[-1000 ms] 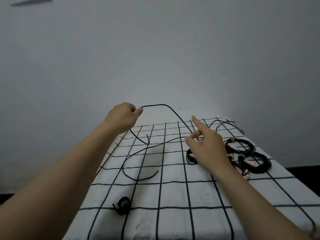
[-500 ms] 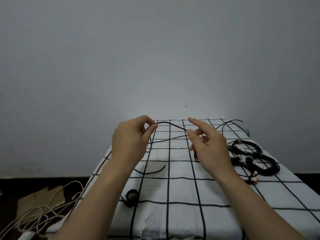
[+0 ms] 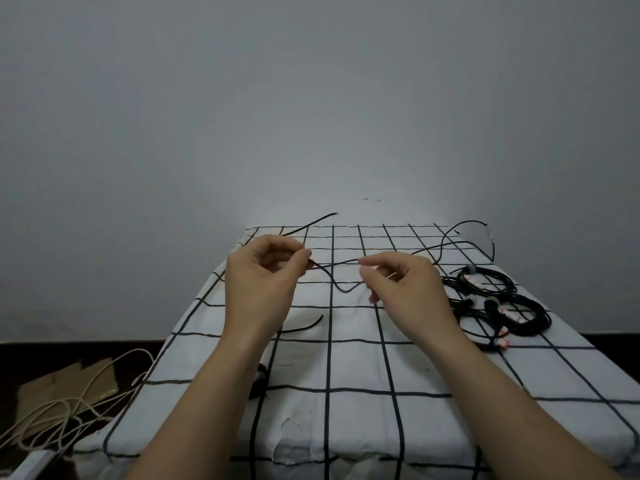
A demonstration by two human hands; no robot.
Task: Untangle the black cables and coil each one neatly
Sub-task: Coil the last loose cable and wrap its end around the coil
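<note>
Black cable (image 3: 343, 289), thin and limp, hangs over the middle of the table (image 3: 363, 427) btwn two hands. The left hand (image 3: 263, 282) pinches it w/ thumb and forefinger. The right hand (image 3: 405, 285) pinches it close by, its other fingers loosely curled. A short slack loop dips btwn the two pinches. One tail sticks up past the left hand toward the far left corner; the other runs to the far right corner and curls there.

Prob. very light and floppy w/ some springy memory, so it'll twist rather than lie flat. The sheath looks smooth and may slide thru a loose pinch. Best taken near one end, feeding loops into one hand.

Coiled bundles (image 3: 540, 318) sit by the right edge, apart from the hands. Pale cords (image 3: 69, 407) lie on the floor off the left edge.
</note>
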